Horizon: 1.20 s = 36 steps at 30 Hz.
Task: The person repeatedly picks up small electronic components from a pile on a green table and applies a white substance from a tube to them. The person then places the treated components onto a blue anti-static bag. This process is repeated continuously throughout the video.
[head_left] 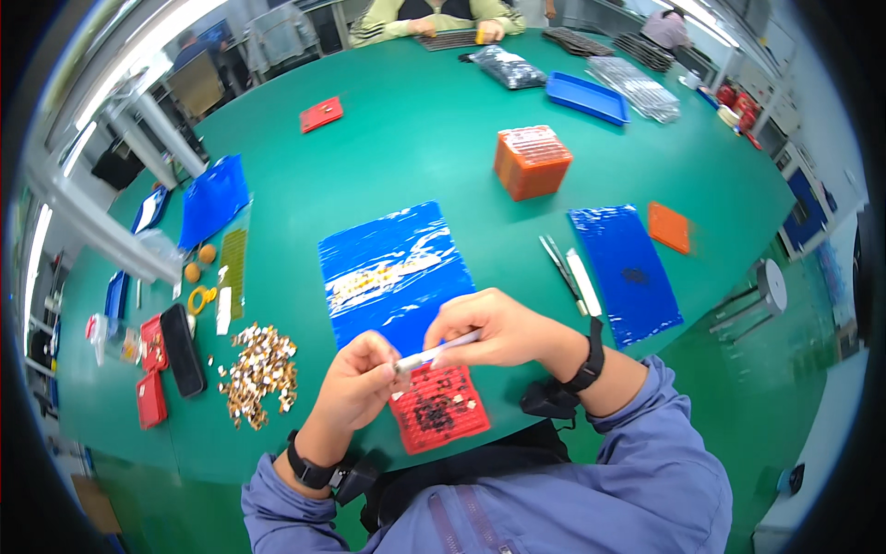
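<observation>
The left hand (355, 383) and the right hand (494, 328) meet above the near edge of the green worktop (415, 157), both closed on one thin white stick (434, 353). The right hand's fingers curl around its upper end; the left hand pinches its lower end between thumb and fingertips. What sits at the tip is too small to tell. Each wrist wears a black band.

Directly under the hands, touching the near edge, lies a red tray (438, 408) with a grid of small cells, many filled with dark bits. Just beyond the hands a blue plastic sheet (392, 268) lies flat, shiny with glare. To the left of the tray, a loose pile of small tan parts (258, 369) is spread out, and farther left a black phone (182, 349) lies beside small red boxes (152, 374).

Right of the hands, tweezers (560, 266) and a white strip (583, 282) lie side by side next to a second blue sheet (626, 270). An orange block (532, 162) stands near the worktop's middle. At the far edge another person (434, 14) works over a dark tray.
</observation>
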Each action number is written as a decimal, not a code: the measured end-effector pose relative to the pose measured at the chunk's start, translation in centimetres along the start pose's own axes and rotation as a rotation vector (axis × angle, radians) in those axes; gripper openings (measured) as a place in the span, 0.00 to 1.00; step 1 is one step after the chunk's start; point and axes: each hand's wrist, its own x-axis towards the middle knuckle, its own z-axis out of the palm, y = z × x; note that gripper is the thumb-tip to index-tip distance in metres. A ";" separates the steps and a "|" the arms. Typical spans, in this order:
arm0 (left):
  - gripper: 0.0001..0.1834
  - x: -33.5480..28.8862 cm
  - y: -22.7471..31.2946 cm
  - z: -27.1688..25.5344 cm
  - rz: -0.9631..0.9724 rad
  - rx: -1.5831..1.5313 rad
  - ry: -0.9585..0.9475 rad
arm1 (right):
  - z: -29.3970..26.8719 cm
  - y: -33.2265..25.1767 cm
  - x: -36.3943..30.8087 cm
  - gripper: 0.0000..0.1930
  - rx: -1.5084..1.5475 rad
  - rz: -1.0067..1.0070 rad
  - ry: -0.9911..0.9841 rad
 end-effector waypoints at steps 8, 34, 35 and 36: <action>0.08 0.2 -0.3 -0.2 -0.010 -0.016 -0.096 | -0.3 -0.7 -0.8 0.08 0.046 0.119 -0.072; 0.06 0.2 -0.2 0.0 -0.050 0.008 -0.135 | -1.1 -0.6 -0.4 0.06 0.174 0.208 -0.200; 0.06 0.3 -0.2 0.0 -0.043 0.015 -0.137 | -1.2 -0.3 -0.5 0.07 0.204 0.177 -0.187; 0.06 0.3 -0.3 0.0 -0.036 0.020 -0.137 | -1.2 -0.1 -0.5 0.07 0.285 0.235 -0.206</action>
